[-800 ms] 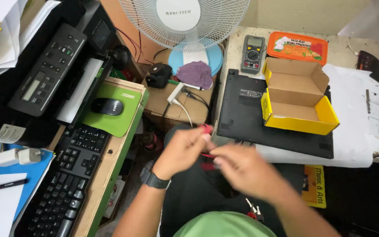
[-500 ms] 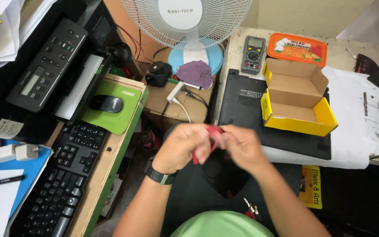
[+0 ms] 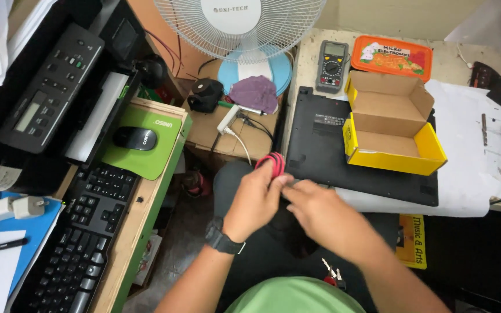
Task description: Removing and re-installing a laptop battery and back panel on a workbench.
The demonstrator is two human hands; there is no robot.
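Lying upside down on desk, black laptop (image 3: 343,145) carries open yellow cardboard box (image 3: 391,130); multimeter (image 3: 331,66) beyond. Over lap, near laptop edge, left hand (image 3: 255,200) closed around looped red-and-black wire bundle (image 3: 272,163). Right hand (image 3: 320,211) blurred, fingers pinched at bundle's side; exact grip unclear. Bundle likely light, soft, springy, prone to uncoil; best held across coil middle.

Workbench (image 3: 471,191) at 3 o'clock is carrying a black laptop (image 3: 326,145), base up, open yellow box (image 3: 392,124) sitting on it; multimeter (image 3: 331,66) and orange tub (image 3: 392,58) lying at 1 o'clock.
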